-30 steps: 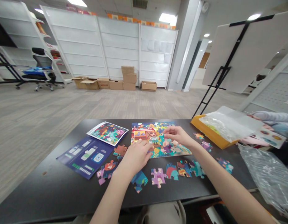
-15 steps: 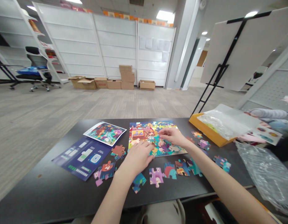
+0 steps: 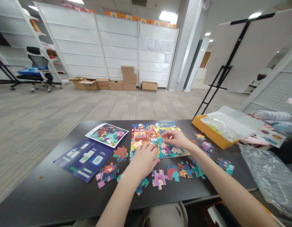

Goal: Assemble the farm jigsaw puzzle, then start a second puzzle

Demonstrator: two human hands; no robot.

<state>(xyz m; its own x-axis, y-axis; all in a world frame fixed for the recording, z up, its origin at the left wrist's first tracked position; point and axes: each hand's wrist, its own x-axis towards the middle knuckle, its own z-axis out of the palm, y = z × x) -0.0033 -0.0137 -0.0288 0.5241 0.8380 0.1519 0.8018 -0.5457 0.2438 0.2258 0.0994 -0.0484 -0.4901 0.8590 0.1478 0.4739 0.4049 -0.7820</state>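
A colourful jigsaw puzzle (image 3: 143,135) with a red barn lies mostly assembled on the dark table. My left hand (image 3: 145,157) rests palm down over its lower left part, fingers stretched out across the pieces. Over the middle of the picture, my right hand (image 3: 175,138) has its fingers bent and thumb drawn in; whatever is between the fingertips is hidden. Along the near side lie loose pieces, among them a purple piece (image 3: 159,179), a red and teal piece (image 3: 172,172) and a fox piece (image 3: 109,171). My left wrist partly covers a blue-green piece (image 3: 142,186).
Left of the puzzle are a picture sheet (image 3: 106,135) and a dark blue leaflet (image 3: 85,159). A yellow box (image 3: 214,134) with plastic inside stands at the right, near more loose pieces (image 3: 225,165). Clear plastic wrap (image 3: 271,176) hangs by the right edge.
My left hand has slid slightly right over the puzzle. My right hand's fingers have shifted slightly right and curled a little more. The loose pieces lie as before.
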